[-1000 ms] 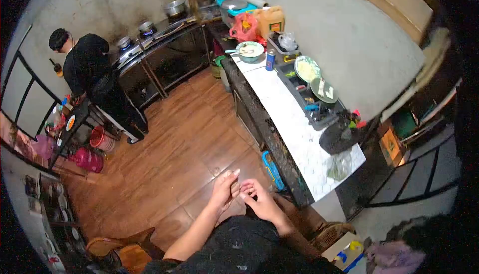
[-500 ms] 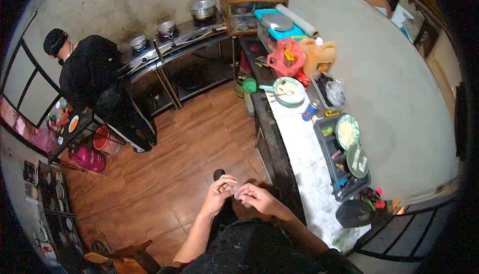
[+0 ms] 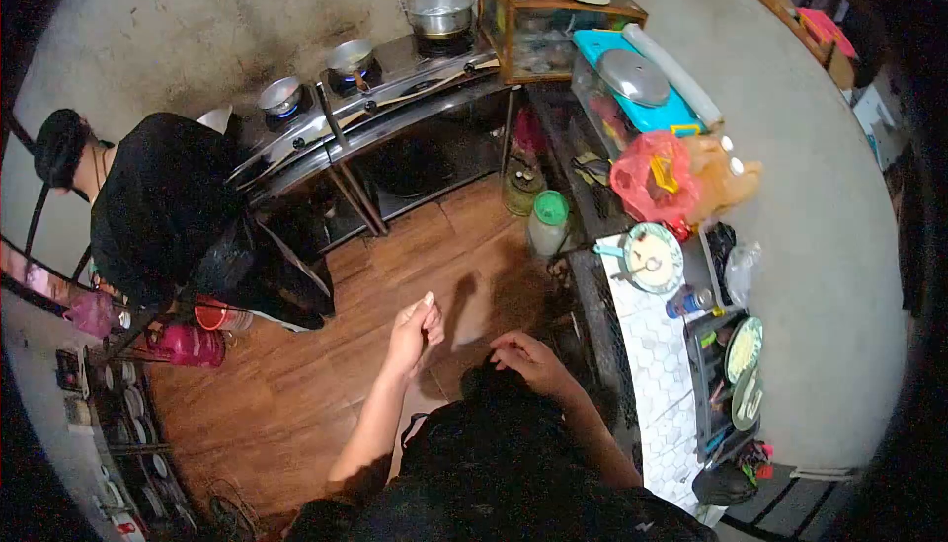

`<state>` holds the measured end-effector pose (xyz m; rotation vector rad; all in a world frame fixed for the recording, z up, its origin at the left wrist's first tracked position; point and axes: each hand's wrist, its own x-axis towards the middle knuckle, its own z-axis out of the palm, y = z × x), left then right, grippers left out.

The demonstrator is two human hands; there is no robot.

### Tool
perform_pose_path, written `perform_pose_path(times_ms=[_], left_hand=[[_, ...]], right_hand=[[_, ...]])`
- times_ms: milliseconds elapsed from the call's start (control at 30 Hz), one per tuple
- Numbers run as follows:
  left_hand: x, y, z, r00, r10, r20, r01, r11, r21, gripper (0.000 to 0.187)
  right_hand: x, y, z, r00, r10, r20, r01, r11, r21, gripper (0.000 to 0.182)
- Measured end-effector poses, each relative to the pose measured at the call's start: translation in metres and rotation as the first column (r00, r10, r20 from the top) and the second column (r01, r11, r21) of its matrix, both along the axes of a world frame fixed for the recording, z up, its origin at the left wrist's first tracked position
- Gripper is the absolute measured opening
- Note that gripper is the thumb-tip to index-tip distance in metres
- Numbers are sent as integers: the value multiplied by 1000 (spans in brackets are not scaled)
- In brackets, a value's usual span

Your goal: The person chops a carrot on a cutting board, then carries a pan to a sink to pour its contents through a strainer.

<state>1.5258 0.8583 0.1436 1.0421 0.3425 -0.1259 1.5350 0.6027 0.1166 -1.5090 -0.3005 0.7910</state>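
Note:
My left hand point(image 3: 415, 333) is raised over the brown floor point(image 3: 336, 394), its fingers curled in and the thumb pointing up; whether anything is in it I cannot make out. To its right my right hand point(image 3: 528, 359) hangs in front of my dark clothing, fingers bent and thumb near the fingertips, with no object visible. The hands are apart. Nearest on the right is the counter with a white hexagon-patterned top point(image 3: 657, 384). It bears a plate of pale food with a spoon point(image 3: 653, 258) and a blue can point(image 3: 688, 300).
A person in black point(image 3: 163, 206) bends at the left. Three pots, including a large one point(image 3: 439, 15), stand on the stove point(image 3: 400, 68) ahead. A green-lidded container point(image 3: 550, 221) is beside the counter. A pink basin point(image 3: 188, 345) sits low left; dish racks point(image 3: 138, 433) are below.
My hands have separated, the left one rising. The view has shifted, bringing the stove and counter closer. The person in black leans lower.

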Motion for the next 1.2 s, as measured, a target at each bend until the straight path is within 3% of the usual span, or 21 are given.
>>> perform_pose_path(times_ms=[67,200,267,367,433,500,633,700,733,800,900,967,1033,1167,1200], left_hand=[[35,19,-8,1000,8,26,-4,989,-145,43],[104,52,-35,1000,0,2,0,986,-167,35],[141,71,-37,999,-24,-26,22,997,-72,25],[195,107,-54,997,-64,-43,65,998,28,26],[230,133,-58,998,-40,-46,42,998,47,28],[262,159,-63,985,42,-170,-41,999,7,26],[309,209,-69,977,112,-180,-113,994,3,28],[327,232,-76,975,129,-182,-127,992,22,28],[335,244,-90,974,128,-188,-136,990,-27,28],[360,272,-109,974,106,-198,-121,990,-66,28],[393,303,-119,974,80,-214,-90,995,-37,28],[409,320,-124,961,78,-267,-90,995,-36,28],[429,337,-114,965,37,-259,8,985,170,29],[449,371,-116,962,2,-272,31,992,120,29],[453,376,-114,957,-17,-289,90,966,241,29]], right_hand=[[35,15,-8,1000,-6,-5,6,999,-35,28],[117,47,-16,999,-1,52,3,998,-55,30],[168,63,-26,999,11,40,-9,998,-54,30],[251,92,-52,992,28,119,-16,995,-98,30],[309,133,-38,997,12,80,-6,997,-77,28],[369,174,-62,978,68,196,-56,996,-64,27],[472,291,-73,901,226,370,-130,954,-269,20],[531,341,-122,752,349,560,-143,915,-378,22],[553,362,-135,757,347,554,-138,913,-383,22],[590,406,-153,619,477,624,28,781,-624,20],[621,460,-161,615,415,670,163,765,-623,19],[640,486,-167,582,480,656,117,749,-653,28],[660,512,-183,530,516,673,213,688,-694,42],[679,544,-199,437,468,768,353,696,-625,53],[682,549,-196,485,469,738,338,678,-653,56]])
